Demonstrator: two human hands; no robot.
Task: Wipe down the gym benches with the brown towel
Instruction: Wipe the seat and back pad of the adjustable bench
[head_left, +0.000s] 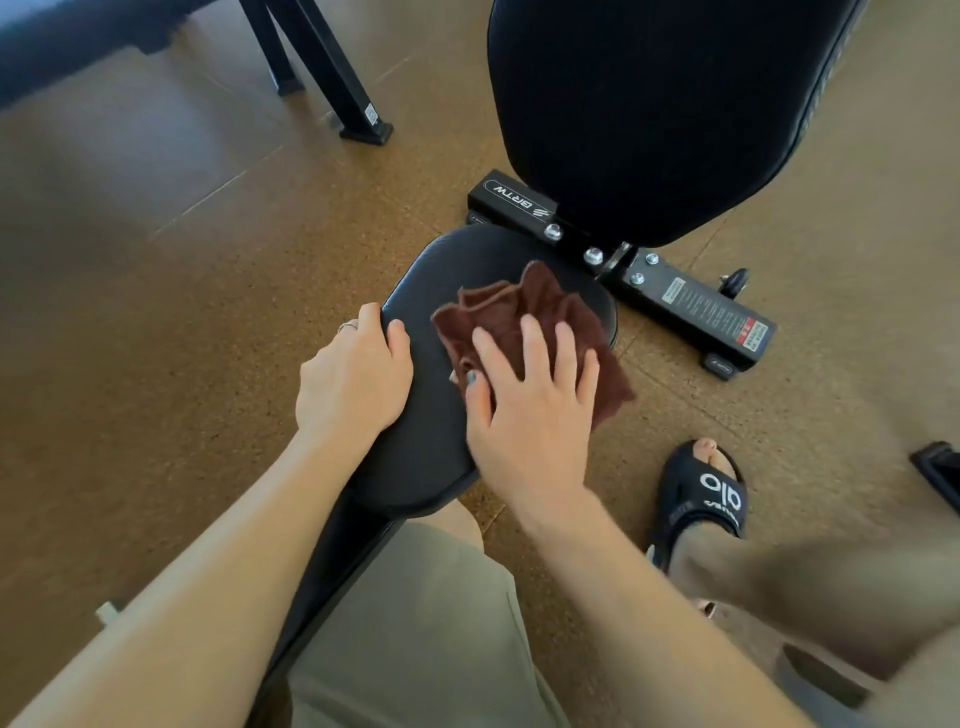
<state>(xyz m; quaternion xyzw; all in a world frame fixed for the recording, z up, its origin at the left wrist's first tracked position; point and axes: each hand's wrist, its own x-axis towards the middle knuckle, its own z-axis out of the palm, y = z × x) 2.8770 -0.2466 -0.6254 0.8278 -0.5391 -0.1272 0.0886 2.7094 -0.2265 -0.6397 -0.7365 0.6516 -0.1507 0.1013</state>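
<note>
A black padded bench seat (441, 415) lies in the middle of the view, with the bench's raised backrest (649, 114) behind it. A crumpled brown towel (530, 306) lies on the seat's right half and hangs a little over its right edge. My right hand (535, 410) presses flat on the towel with fingers spread and straight. My left hand (358, 374) grips the seat's left edge, thumb on top and fingers curled over the side.
The bench's black steel base (696, 306) with bolts and a warning label runs across the cork-patterned floor. Legs of another black frame (358, 109) stand at the upper left. My foot in a black slide sandal (701, 499) is at the right, near a dark object (940, 467).
</note>
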